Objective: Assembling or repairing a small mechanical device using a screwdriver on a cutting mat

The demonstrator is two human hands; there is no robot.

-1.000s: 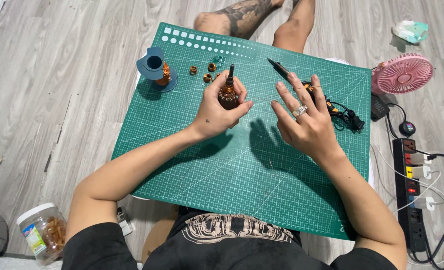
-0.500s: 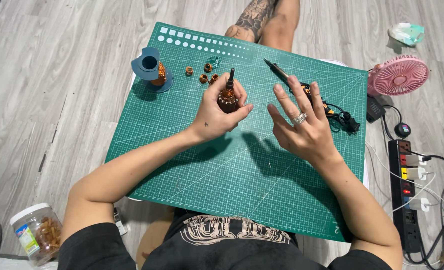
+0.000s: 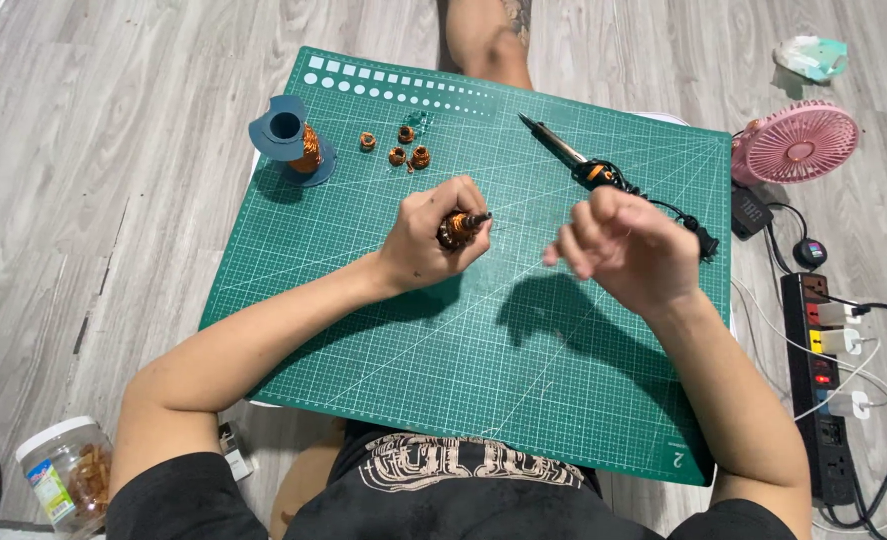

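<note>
Left hand (image 3: 419, 245) fingers gripped small copper-wound motor rotor (image 3: 457, 228) over green cutting mat (image 3: 364, 300); right hand (image 3: 629, 250), blurred, loosely curled, empty, near black soldering iron (image 3: 574, 160).

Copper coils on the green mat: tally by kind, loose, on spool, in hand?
Small loose coils: 4
Coil on the blue spool: 1
Coil held in the left hand, at: 1
Total: 6

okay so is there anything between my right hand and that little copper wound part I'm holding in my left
Nothing visible. The right hand hangs loosely curled above the green cutting mat, apart from the copper-wound part gripped in the left hand. Only bare mat shows between them.
</note>
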